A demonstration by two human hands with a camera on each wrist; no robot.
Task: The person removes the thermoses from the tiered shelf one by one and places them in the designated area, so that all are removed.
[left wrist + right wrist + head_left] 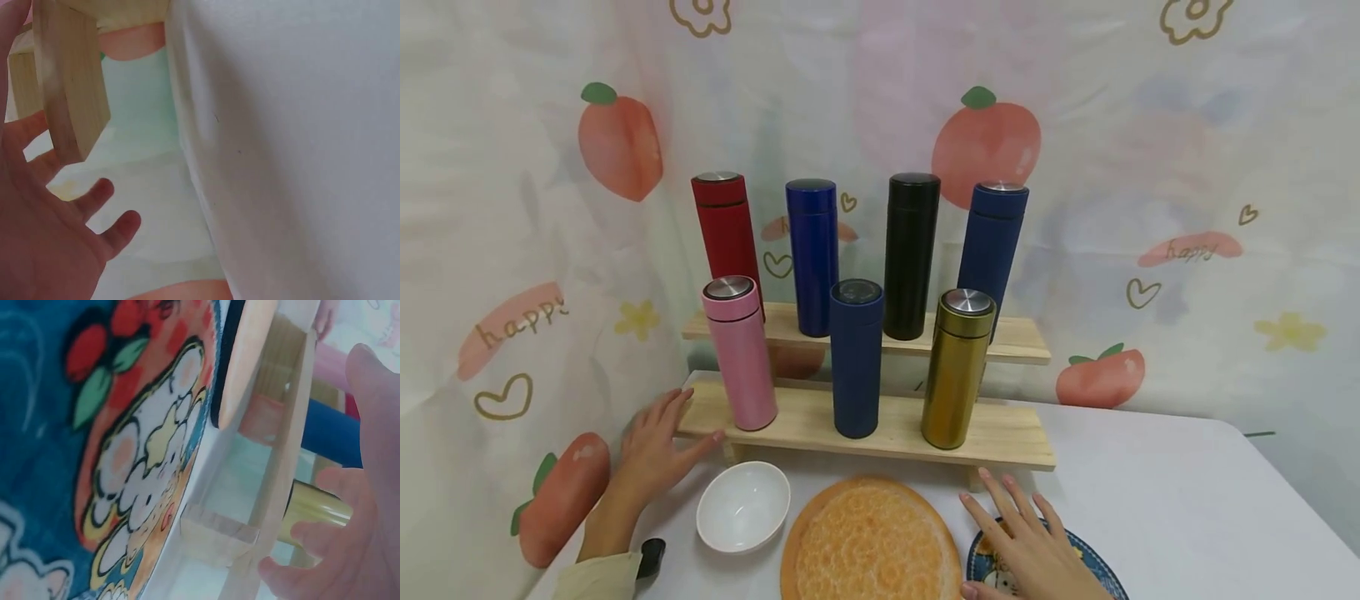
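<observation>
My left hand (651, 454) is at the left end of the lower wooden shelf board (805, 408), thumb toward its front edge. Its fingers are spread by the board's end in the left wrist view. Over a round blue cartoon-print mat (1093, 567) my right hand (1033, 546) is spread, fingers pointing at the shelf's front right. On the lower board stand a pink thermos bottle (741, 358), a navy one (856, 367) and a gold one (957, 375). Red (724, 229), bright blue (814, 258), black (912, 258) and navy (992, 242) thermos bottles line the upper board (1018, 337).
A white bowl (743, 508) sits before the shelf's left part, beside a round tan patterned mat (872, 542). A fruit-printed curtain (1187, 167) hangs behind and to the left. The white table's (1157, 500) edge runs along the right.
</observation>
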